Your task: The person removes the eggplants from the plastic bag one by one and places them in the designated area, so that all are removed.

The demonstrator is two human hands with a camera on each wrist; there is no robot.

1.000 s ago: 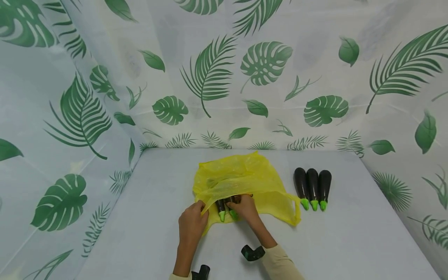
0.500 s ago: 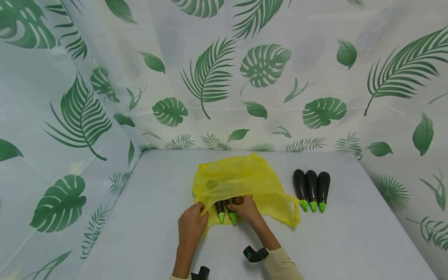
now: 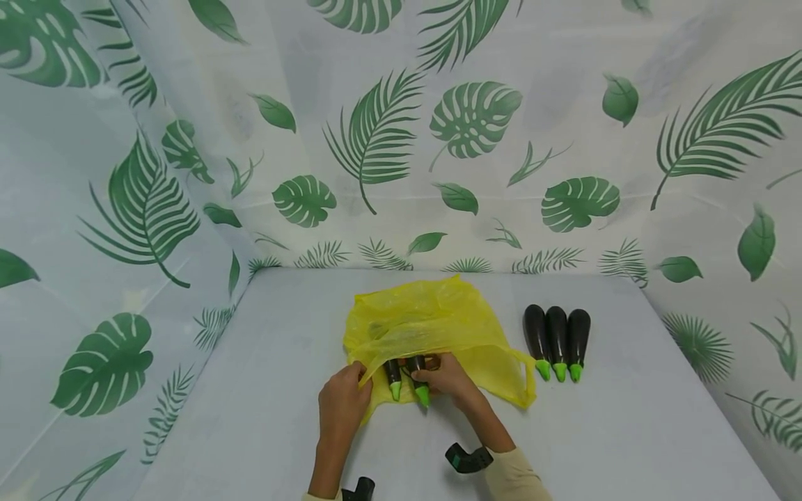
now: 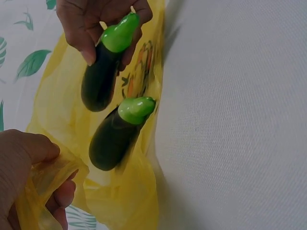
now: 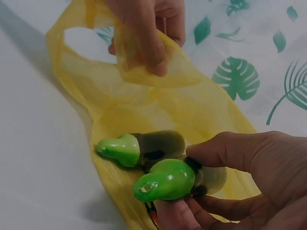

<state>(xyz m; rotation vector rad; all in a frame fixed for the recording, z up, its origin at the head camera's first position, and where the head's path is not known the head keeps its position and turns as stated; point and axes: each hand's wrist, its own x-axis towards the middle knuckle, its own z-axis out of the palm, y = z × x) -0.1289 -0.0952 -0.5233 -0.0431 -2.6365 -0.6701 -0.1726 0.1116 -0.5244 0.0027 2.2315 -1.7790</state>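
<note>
A yellow plastic bag (image 3: 432,313) lies on the table, its mouth facing me. My left hand (image 3: 344,400) pinches the upper edge of that mouth at its left side and lifts it. In the bag's opening my right hand (image 3: 446,376) grips an eggplant (image 4: 100,79) with a bright green stem end, thumb on one side and fingers on the other. A second eggplant (image 5: 160,146) lies beside it on the lower layer of the bag, touched by neither hand. In the head view the rounded ends of both are hidden under the bag's upper layer.
Three more eggplants (image 3: 556,342) lie side by side on the white table (image 3: 633,431), right of the bag. A leaf-printed cloth (image 3: 501,139) rises behind the table and on both sides. The bag's right handle loop (image 3: 528,379) reaches toward those eggplants.
My right hand has moved slightly toward me and right, drawing its eggplant further out of the bag's opening and turning its stem end rightward. The left hand keeps its hold on the bag's edge.
</note>
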